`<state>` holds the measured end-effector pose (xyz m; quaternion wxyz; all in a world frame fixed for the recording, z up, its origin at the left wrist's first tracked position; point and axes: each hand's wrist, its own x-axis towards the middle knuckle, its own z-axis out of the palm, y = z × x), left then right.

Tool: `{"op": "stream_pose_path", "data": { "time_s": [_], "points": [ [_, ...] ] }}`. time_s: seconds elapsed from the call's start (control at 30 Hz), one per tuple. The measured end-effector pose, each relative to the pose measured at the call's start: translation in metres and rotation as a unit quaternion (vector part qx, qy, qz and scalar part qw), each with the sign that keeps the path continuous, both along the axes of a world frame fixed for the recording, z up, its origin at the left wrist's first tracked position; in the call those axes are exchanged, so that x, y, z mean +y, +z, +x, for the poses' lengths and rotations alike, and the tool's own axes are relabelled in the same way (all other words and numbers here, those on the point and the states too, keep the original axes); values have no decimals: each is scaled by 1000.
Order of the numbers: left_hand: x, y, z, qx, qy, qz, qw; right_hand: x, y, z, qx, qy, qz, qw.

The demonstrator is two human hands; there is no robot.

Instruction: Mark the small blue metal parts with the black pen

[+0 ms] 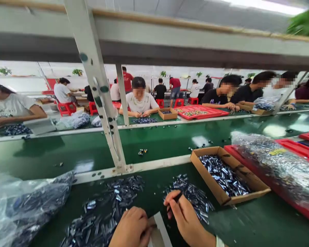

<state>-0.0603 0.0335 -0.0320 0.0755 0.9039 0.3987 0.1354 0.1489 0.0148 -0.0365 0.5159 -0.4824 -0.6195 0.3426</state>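
Observation:
My right hand (186, 218) is raised at the lower middle, thumb and forefinger pinching a small dark, slim piece (179, 196). Just behind it lies a pile of shiny dark metal pieces (193, 195). My left hand (132, 226) is curled closed at the bottom edge, and whatever its fingers hold is hidden. It rests against a small white open box (162, 228), only partly in view. Left of that hand, a larger heap of similar dark, narrow pieces (100, 221) spreads over the green bench top (237, 223).
A cardboard tray (206, 176) full of shiny dark pieces stands at right. Beyond it, a clear bag of parts (275, 161) lies on red trays (298, 207). Another plastic bag (38, 202) is at left. A white post (100, 89) rises before a green conveyor (164, 137); co-workers sit across.

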Motion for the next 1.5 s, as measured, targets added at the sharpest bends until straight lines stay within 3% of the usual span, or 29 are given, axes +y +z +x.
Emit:
{"op": "stream_pose_path", "data": {
  "time_s": [0.17,0.47,0.77,1.5],
  "points": [
    [-6,21,7,-46,50,-68,995,-1,5,10,46,49,-83,994],
    [-9,18,10,-67,59,-90,992,0,10,13,66,92,-246,963],
    [-11,16,12,-81,69,-109,988,2,9,16,-19,77,-238,968],
    [-19,13,17,-95,74,-105,987,5,7,13,-19,88,-258,962]
  ]
}}
